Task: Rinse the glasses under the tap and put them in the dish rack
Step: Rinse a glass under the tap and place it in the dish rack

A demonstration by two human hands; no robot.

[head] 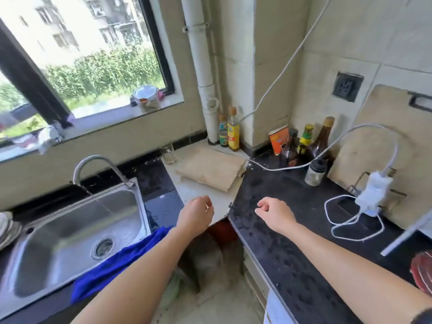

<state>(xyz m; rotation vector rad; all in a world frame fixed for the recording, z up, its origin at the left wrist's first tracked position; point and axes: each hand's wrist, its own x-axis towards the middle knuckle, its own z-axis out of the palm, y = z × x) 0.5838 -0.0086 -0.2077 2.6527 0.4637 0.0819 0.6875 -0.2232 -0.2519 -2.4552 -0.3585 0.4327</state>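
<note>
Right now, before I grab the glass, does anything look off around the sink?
The tap runs into the sink with nothing under it; left hand and right hand are empty. The wall socket seems to lack its cover, and a white adapter sits on the wet-looking counter.

Both forearms outstretched, left hand (197,212) and right hand (274,215) loosely curled, empty

Bare forearms (131,272) are showing behind the left hand (198,213) and right hand (273,213), a dark sleeve edge (423,317) capping the right one.
</note>
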